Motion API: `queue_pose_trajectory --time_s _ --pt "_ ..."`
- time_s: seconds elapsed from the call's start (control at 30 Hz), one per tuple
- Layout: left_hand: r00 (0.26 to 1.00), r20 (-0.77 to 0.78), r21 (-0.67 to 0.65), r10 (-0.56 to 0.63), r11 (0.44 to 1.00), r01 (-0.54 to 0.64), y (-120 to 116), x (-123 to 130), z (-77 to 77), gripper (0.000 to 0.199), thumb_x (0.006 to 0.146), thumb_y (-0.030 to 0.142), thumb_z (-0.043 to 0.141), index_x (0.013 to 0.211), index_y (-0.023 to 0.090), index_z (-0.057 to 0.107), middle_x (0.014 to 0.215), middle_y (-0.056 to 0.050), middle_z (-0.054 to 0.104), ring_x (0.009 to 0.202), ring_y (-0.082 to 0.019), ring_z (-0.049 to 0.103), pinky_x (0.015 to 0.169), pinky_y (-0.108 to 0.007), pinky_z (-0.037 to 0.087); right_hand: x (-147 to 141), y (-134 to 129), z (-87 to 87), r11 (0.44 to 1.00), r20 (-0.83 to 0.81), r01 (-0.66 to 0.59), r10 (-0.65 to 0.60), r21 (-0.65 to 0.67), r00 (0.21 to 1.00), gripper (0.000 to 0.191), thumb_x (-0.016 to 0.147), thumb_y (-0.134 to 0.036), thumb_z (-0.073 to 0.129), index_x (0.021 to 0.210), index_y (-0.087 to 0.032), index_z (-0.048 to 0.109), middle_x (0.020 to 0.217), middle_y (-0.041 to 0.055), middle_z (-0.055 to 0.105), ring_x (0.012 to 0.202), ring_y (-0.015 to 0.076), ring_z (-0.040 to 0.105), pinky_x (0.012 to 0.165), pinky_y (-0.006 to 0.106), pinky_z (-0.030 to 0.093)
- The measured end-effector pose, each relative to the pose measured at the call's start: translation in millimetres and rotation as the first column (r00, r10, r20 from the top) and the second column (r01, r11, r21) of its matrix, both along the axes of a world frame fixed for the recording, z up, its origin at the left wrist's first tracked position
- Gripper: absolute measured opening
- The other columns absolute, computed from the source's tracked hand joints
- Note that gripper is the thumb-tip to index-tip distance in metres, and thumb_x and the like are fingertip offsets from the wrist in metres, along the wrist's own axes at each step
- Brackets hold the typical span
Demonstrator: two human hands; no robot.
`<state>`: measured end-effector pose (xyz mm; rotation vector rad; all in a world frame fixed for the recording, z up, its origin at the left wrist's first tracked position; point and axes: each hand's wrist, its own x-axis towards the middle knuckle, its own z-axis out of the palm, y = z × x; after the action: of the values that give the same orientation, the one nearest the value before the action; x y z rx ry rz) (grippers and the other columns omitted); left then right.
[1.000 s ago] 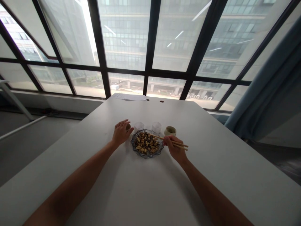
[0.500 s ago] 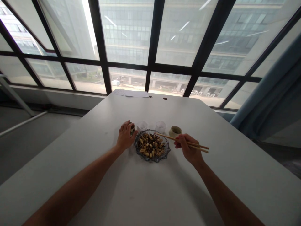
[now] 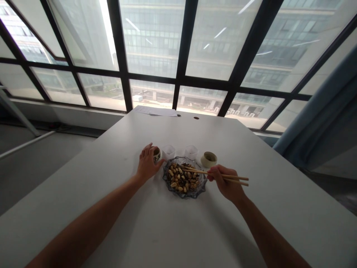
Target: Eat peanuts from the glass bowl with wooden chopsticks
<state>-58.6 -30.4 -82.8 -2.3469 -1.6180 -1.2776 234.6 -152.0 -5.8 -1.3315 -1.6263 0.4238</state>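
A scalloped glass plate (image 3: 173, 191) bears a heap of peanuts and dark seeds (image 3: 184, 178). My right hand (image 3: 226, 183) grips a pair of wooden chopsticks (image 3: 202, 171), whose tips reach into the upper part of the heap. My left hand (image 3: 147, 162) is wrapped round the left side of a small cup with dark markings (image 3: 157, 154), partly hidden by the fingers. Behind the plate stand two small clear cups, one at the left (image 3: 168, 152) and one at the right (image 3: 191, 152). A greenish round cup (image 3: 208, 159) is just above my right hand.
All of this rests on a white table (image 3: 178, 234). Sheets of paper (image 3: 156, 111) lie at its far edge, beside two round holes. Beyond are large windows with dark frames, and a blue curtain (image 3: 320, 111) hangs at the right.
The chopstick tips have lowered from the plate's far rim into the heap. The plate has shifted slightly right and nearer. My right hand is slightly lower; my left hand stays at the marked cup.
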Motion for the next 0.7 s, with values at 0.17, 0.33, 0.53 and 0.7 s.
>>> queue_pose_trajectory --time_s 0.17,0.33,0.53,0.7 --pt "0.987 0.159 -0.071 0.025 0.997 -0.014 14 -6 -12.6 0.066 0.081 0.035 0.068 0.138 0.021 0.039 0.141 -0.017 0.050 0.136 -0.033 0.046 0.113 -0.051 0.042 -7 -2 4.2 1.000 0.056 -0.020 0.019 0.012 0.998 0.057 0.091 -0.066 0.050 0.060 -0.021 0.063 0.054 0.0054 0.068 0.047 0.0172 0.063 0.049 0.028 0.051" --pt "0.963 0.261 -0.195 0.062 0.981 -0.011 18 -8 -15.5 0.075 0.077 0.040 0.073 0.140 0.018 0.039 0.138 -0.017 0.055 0.127 -0.032 0.056 0.108 -0.049 0.046 -1 -1 3.3 0.997 -0.119 0.067 -0.061 0.042 0.991 0.054 0.090 -0.066 0.053 0.069 -0.019 0.067 0.053 0.0052 0.068 0.043 0.0161 0.063 0.043 0.026 0.052" --pt "0.958 0.285 -0.202 0.046 0.979 0.013 18 -9 -12.6 0.078 0.074 0.042 0.075 0.140 0.015 0.043 0.140 -0.019 0.056 0.129 -0.033 0.055 0.110 -0.047 0.044 -6 0 8.2 0.986 -0.304 0.165 -0.152 0.019 0.940 0.059 0.082 -0.073 0.059 0.068 -0.017 0.066 0.050 0.0052 0.066 0.039 0.0148 0.060 0.037 0.024 0.050" --pt "0.963 0.265 -0.239 0.049 0.971 0.017 18 -9 -11.2 0.081 0.074 0.044 0.076 0.142 0.014 0.043 0.142 -0.020 0.055 0.129 -0.034 0.056 0.110 -0.047 0.044 -8 3 6.2 0.988 -0.334 0.150 -0.151 -0.028 0.931 0.063 0.077 -0.078 0.059 0.065 -0.017 0.064 0.048 0.0048 0.064 0.036 0.0140 0.058 0.035 0.023 0.046"
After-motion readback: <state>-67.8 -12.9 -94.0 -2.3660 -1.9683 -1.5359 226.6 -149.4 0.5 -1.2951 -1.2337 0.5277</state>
